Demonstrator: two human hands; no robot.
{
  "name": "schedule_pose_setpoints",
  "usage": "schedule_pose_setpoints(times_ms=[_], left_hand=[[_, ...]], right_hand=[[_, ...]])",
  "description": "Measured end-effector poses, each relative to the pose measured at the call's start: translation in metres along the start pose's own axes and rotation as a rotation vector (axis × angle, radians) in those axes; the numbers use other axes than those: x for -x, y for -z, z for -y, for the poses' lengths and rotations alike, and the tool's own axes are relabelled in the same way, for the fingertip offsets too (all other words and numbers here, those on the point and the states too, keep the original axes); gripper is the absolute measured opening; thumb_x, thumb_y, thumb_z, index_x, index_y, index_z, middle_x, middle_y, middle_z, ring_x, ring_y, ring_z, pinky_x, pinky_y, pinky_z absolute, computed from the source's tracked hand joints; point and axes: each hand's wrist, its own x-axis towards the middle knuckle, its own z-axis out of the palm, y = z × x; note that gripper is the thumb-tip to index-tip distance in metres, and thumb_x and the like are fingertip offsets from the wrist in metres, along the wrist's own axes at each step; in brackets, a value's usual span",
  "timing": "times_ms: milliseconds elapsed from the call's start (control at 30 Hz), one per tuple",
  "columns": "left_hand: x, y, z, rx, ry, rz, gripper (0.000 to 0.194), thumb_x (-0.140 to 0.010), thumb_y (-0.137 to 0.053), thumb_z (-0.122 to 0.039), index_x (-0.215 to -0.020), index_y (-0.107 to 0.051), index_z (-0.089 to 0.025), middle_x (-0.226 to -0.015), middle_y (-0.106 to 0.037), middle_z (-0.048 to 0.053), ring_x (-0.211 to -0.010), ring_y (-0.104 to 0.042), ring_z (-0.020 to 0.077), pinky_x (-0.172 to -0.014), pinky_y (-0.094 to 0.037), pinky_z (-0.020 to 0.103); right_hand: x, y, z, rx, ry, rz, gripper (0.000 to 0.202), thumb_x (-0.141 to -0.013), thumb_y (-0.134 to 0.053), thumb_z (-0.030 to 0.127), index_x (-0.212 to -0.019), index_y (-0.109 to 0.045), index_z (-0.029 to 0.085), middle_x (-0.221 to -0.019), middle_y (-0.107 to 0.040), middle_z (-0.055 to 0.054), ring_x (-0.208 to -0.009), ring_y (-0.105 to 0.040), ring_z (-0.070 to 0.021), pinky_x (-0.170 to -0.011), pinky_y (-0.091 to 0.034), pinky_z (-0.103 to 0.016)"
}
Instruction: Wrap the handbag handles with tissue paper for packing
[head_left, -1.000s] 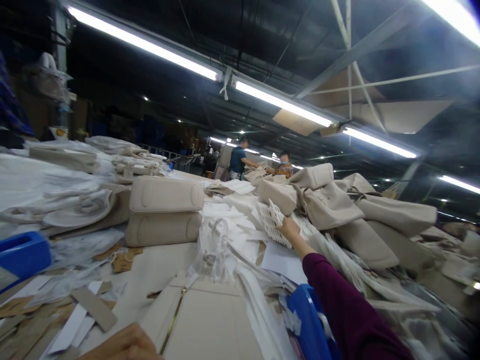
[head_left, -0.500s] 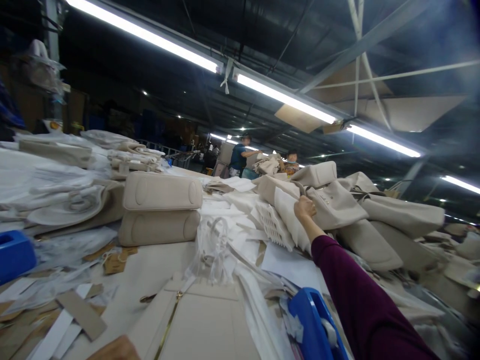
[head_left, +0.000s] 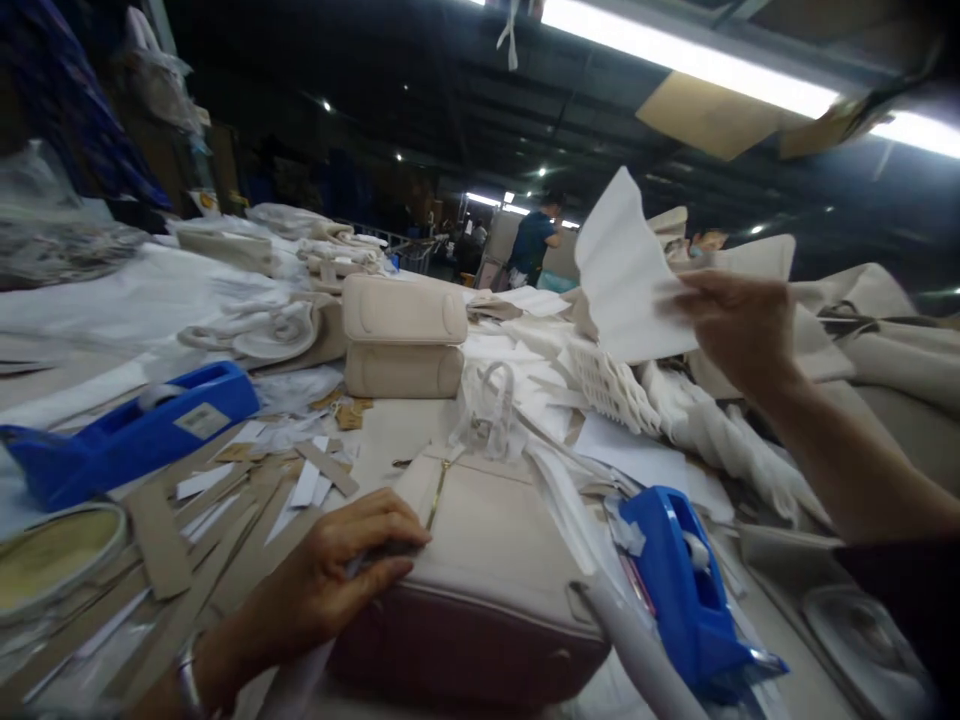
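Observation:
A beige handbag (head_left: 495, 510) with a gold zipper lies in front of me, its darker end facing me. My left hand (head_left: 349, 560), with a bracelet at the wrist, grips the bag's left edge between thumb and fingers. Out to the right, my right hand (head_left: 739, 325) holds up a thin white sheet (head_left: 626, 275) by its edge, above the pile. Its fingers are slightly blurred. A clear-wrapped handle (head_left: 495, 395) stands at the bag's far end, and a white-wrapped strap (head_left: 637, 640) runs along its right side.
Blue tape dispensers stand at the right (head_left: 679, 580) and left (head_left: 172, 420). Two stacked beige bags (head_left: 405, 335) sit farther back. Cardboard strips (head_left: 161, 540) litter the left. White slotted padding (head_left: 607, 385) and more bags line the right. A co-worker (head_left: 532, 245) stands behind.
My right hand has pulled back from the bag pile and now lifts the white sheet. My left hand has come onto the handbag's edge. The view has tilted down and turned right.

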Motion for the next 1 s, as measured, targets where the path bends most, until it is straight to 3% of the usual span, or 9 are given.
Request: schedule_pose_setpoints(times_ms=[67, 133, 200, 300, 467, 667, 833, 1000], left_hand=[[0.0, 0.0, -0.002, 0.01, -0.005, -0.024, 0.018, -0.086, -0.051, -0.022, -0.094, -0.066, -0.019, -0.092, -0.063, 0.007, -0.087, -0.059, 0.0168, -0.077, -0.049, 0.026], [0.002, -0.001, -0.003, -0.002, -0.014, -0.051, 0.018, -0.086, -0.05, -0.022, -0.093, -0.066, -0.018, -0.091, -0.063, 0.007, -0.086, -0.059, 0.0163, -0.076, -0.049, 0.026], [0.006, -0.003, -0.003, -0.033, -0.034, -0.093, 0.017, -0.086, -0.051, -0.02, -0.093, -0.066, -0.018, -0.09, -0.062, 0.007, -0.085, -0.059, 0.0156, -0.076, -0.048, 0.025], [0.014, -0.004, -0.002, -0.094, -0.08, -0.17, 0.015, -0.085, -0.052, -0.017, -0.094, -0.065, -0.018, -0.093, -0.062, 0.007, -0.089, -0.059, 0.016, -0.079, -0.048, 0.025], [0.027, 0.005, 0.001, -0.121, -0.042, -0.198, 0.022, -0.088, -0.047, -0.016, -0.103, -0.063, -0.021, -0.11, -0.059, 0.007, -0.106, -0.054, 0.0182, -0.095, -0.043, 0.031], [0.034, 0.025, 0.021, -0.061, 0.063, -0.201, 0.031, -0.091, -0.039, -0.019, -0.117, -0.056, -0.023, -0.128, -0.052, 0.007, -0.123, -0.044, 0.0208, -0.102, -0.04, 0.036], [0.025, 0.036, 0.023, -0.079, 0.019, 0.078, 0.041, -0.091, -0.036, -0.018, -0.13, -0.047, -0.025, -0.14, -0.043, 0.005, -0.132, -0.034, 0.0212, -0.113, -0.024, 0.043], [0.01, 0.045, 0.024, -0.006, 0.052, 0.362, 0.042, -0.091, -0.04, -0.023, -0.133, -0.044, -0.024, -0.139, -0.046, 0.005, -0.129, -0.039, 0.022, -0.111, -0.028, 0.04]], right_hand=[[0.059, 0.005, 0.018, -0.145, 0.26, 0.011, 0.031, -0.087, -0.048, 0.03, -0.114, -0.062, 0.029, -0.106, -0.068, -0.003, -0.097, -0.062, -0.0189, -0.085, -0.047, -0.033], [0.116, 0.004, 0.03, -0.25, 0.406, 0.145, 0.026, -0.086, -0.05, 0.023, -0.105, -0.066, 0.031, -0.102, -0.069, -0.001, -0.094, -0.064, -0.0196, -0.084, -0.05, -0.032], [0.162, -0.002, 0.036, -0.284, 0.494, 0.381, 0.032, -0.084, -0.048, 0.015, -0.103, -0.067, 0.032, -0.103, -0.069, 0.0, -0.092, -0.065, -0.0196, -0.081, -0.052, -0.031], [0.201, -0.014, 0.035, -0.266, 0.527, 0.609, 0.042, -0.078, -0.045, 0.005, -0.101, -0.068, 0.031, -0.1, -0.07, -0.001, -0.087, -0.067, -0.0184, -0.076, -0.052, -0.029], [0.211, -0.03, 0.032, -0.294, 0.489, 0.774, 0.036, -0.082, -0.044, 0.009, -0.103, -0.066, 0.027, -0.098, -0.07, -0.002, -0.085, -0.066, -0.016, -0.077, -0.049, -0.025], [0.212, -0.043, 0.038, -0.392, 0.485, 0.788, 0.034, -0.084, -0.043, 0.011, -0.106, -0.065, 0.026, -0.1, -0.07, -0.003, -0.086, -0.065, -0.0155, -0.077, -0.048, -0.024], [0.218, -0.049, 0.042, -0.383, 0.455, 0.82, 0.035, -0.083, -0.043, 0.01, -0.103, -0.067, 0.025, -0.1, -0.07, -0.003, -0.087, -0.066, -0.0174, -0.079, -0.048, -0.025], [0.219, -0.047, 0.046, -0.357, 0.547, 0.917, 0.053, -0.079, -0.04, 0.005, -0.121, -0.057, 0.032, -0.119, -0.063, 0.0, -0.101, -0.062, -0.0189, -0.084, -0.047, -0.027]])
